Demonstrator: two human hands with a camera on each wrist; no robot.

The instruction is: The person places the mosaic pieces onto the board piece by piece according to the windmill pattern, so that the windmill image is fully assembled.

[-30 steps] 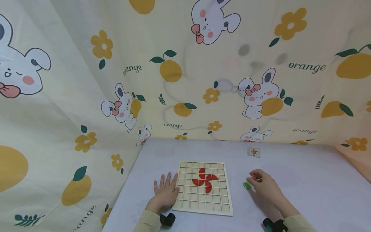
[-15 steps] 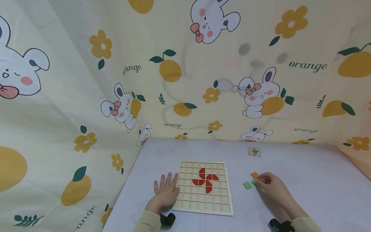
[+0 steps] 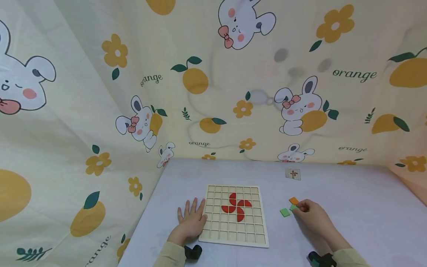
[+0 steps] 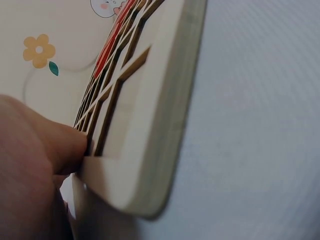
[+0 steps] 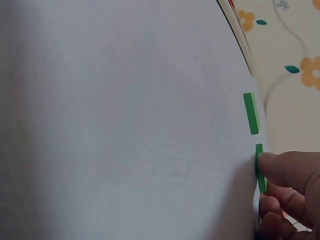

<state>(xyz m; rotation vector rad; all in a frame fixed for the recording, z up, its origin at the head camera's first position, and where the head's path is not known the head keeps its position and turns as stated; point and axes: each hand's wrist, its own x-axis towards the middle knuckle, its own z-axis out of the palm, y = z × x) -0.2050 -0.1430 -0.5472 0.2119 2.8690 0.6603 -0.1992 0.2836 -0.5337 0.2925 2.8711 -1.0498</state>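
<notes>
A wooden grid board point(image 3: 233, 235) lies on the table with several red quarter-round pieces point(image 3: 240, 214) forming a pinwheel. Beside its left edge rests my left hand point(image 3: 191, 224), fingers straight and spread; the left wrist view shows the thumb point(image 4: 60, 147) touching the rim near a corner. To the right of the board, my right hand point(image 3: 313, 216) pinches a green square tile point(image 3: 293, 207) between thumb and finger, also seen in the right wrist view as a green tile point(image 5: 260, 167). A second green tile point(image 3: 285, 212) lies just left of it. Behind sits an orange tile point(image 3: 293, 200).
A small card point(image 3: 293, 174) with a pinwheel pattern lies near the back of the white table point(image 3: 367, 207). A printed cloth point(image 3: 260, 141) hangs behind the table and along its left side. Both wrists wear black straps point(image 3: 193, 252).
My right hand first moved slightly right and down, uncovering the orange tile and the left green tile, then stayed by the other green tile. My left hand and the board have not moved.
</notes>
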